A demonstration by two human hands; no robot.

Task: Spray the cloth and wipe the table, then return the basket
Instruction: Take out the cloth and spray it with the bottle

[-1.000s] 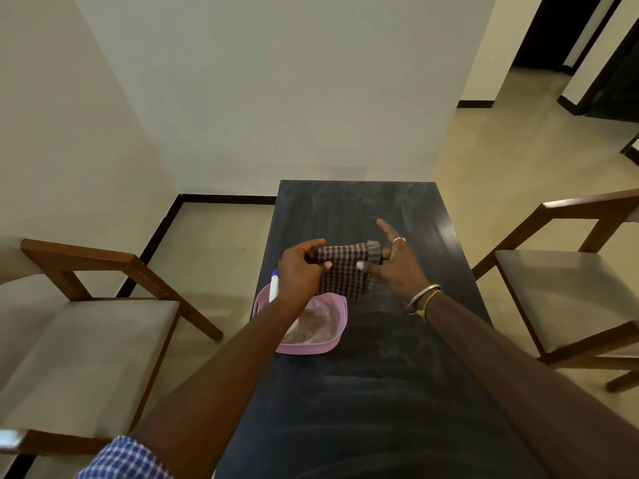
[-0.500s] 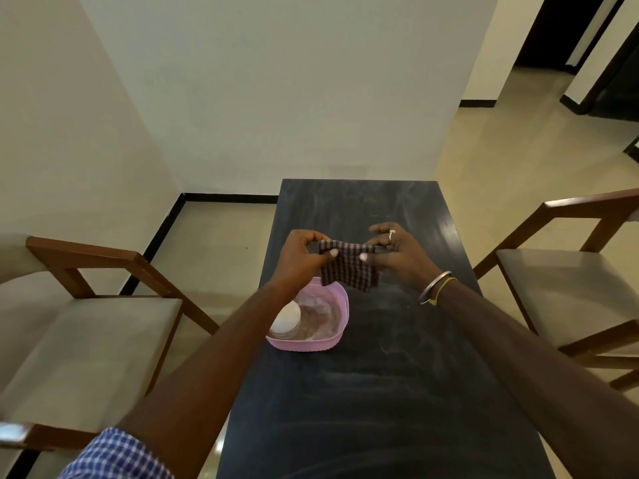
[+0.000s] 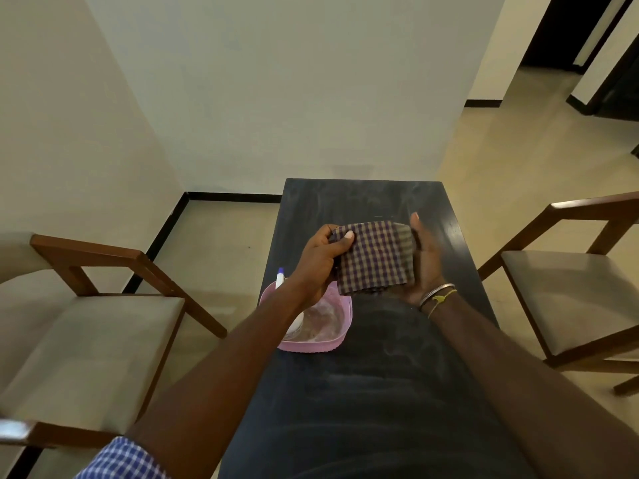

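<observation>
Checked cloth: L hand pinches corner; R hand, fingers straight, backs it, prob. for spraying; spray bottle in pink basket.

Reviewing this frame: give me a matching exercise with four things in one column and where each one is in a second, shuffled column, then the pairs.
Things
1. checked cloth
2. pink basket
3. spray bottle
4. metal bangle

Places
A. standing inside the basket
B. worn just below the right hand
C. held up between the left hand and the right hand
D. resting on the dark table, at its left edge

Pairs: 1-C, 2-D, 3-A, 4-B
</observation>
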